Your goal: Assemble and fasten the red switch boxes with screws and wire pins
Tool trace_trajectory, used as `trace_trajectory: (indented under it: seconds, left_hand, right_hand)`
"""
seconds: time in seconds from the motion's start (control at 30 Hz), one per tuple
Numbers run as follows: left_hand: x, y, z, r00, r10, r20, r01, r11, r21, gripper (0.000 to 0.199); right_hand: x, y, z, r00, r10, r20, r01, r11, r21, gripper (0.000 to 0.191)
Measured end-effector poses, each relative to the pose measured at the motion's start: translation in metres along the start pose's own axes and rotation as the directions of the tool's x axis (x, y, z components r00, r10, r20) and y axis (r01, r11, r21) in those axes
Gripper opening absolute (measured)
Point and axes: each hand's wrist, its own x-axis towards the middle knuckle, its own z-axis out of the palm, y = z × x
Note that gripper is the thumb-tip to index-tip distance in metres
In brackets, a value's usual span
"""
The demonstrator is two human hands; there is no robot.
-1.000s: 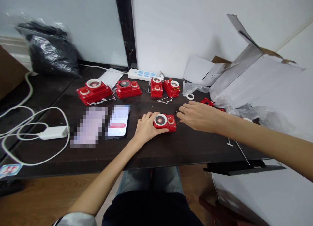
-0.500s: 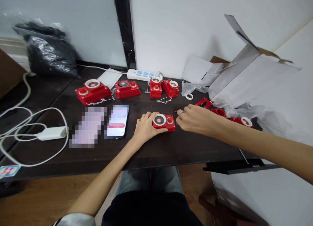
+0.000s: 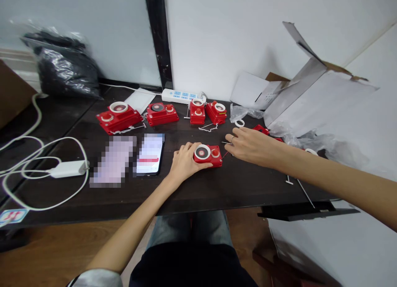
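Note:
My left hand (image 3: 185,159) is wrapped round the left end of a red box (image 3: 216,159) with a white ring and a red knob, which lies on the dark table (image 3: 198,190). Just right of that box, my right hand (image 3: 243,143) is closed, its fingers pinched on a thin metal rod (image 3: 227,143). A thin red strand (image 3: 225,155) runs between the box's right side and my right fingers. How the fingertips grip is partly hidden by the hand itself.
More red boxes (image 3: 163,113) stand along the back by a white power strip (image 3: 181,96). A phone (image 3: 149,154) and a white charger (image 3: 67,169) lie left. An opened carton (image 3: 322,96), plastic bags and a long rod (image 3: 306,193) are at right.
My right hand has moved slightly up and away from the red box, and the thin rod and red strand show more clearly. My left hand keeps its place on the box.

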Motion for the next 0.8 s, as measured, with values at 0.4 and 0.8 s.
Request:
trace_trajectory:
  seconds: [0.4,0.8]
  left_hand:
    - [0.0,0.001,0.0,1.0,-0.009,-0.001,0.009,1.0,-0.007,0.071]
    - [0.0,0.0,-0.001,1.0,-0.003,0.014,0.003,1.0,0.001,0.072]
  right_hand:
    - [0.0,0.004,0.009,0.993,-0.077,-0.094,0.08,0.996,0.032,0.013]
    - [0.002,0.002,0.007,0.99,-0.101,-0.102,0.111,0.99,0.092,0.017]
